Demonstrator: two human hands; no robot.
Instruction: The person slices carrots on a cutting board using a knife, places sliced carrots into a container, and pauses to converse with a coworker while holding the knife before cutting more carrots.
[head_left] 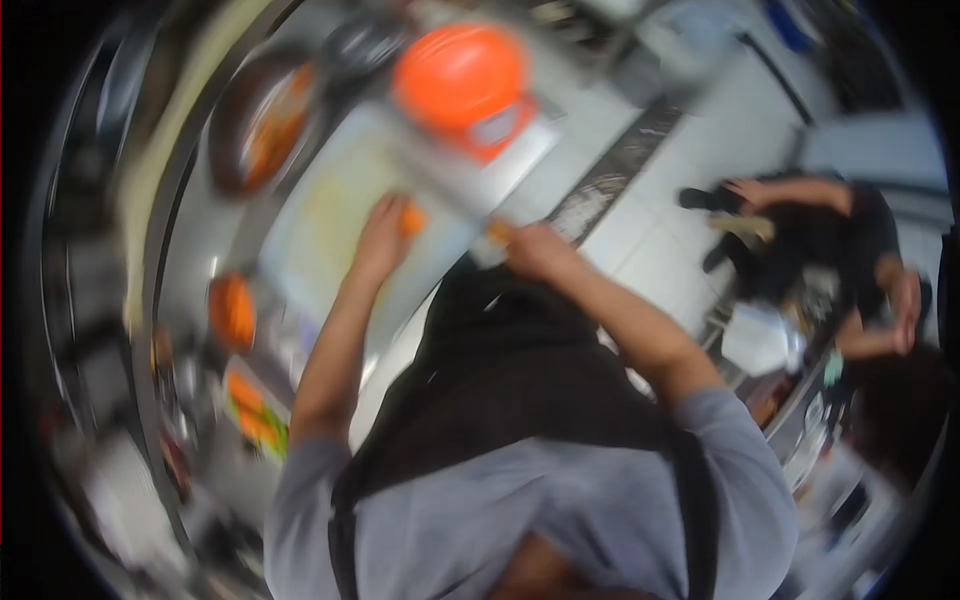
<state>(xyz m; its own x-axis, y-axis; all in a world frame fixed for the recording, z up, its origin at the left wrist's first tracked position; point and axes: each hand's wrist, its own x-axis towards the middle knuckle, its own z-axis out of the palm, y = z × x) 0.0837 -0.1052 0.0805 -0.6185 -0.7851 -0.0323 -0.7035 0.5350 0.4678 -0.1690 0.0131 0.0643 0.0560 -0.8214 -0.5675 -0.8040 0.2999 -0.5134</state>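
Observation:
Motion blur covers the view. My left hand (384, 238) rests over a pale cutting board (325, 225), its fingers closed on an orange vegetable piece (413, 218). To the right, near the board's edge, my right hand (540, 248) is closed around a small thing with a yellow-orange part (498, 232). A greyish patch shows below that thing, too smeared to identify. The two hands are apart from each other.
Beyond the board a bright orange bowl-like container (462, 75) stands on a white surface. Along the left are a dark pan (262, 125), a bowl of orange food (234, 310) and a tray with orange and green food (252, 408). Another person (870, 240) is at the right.

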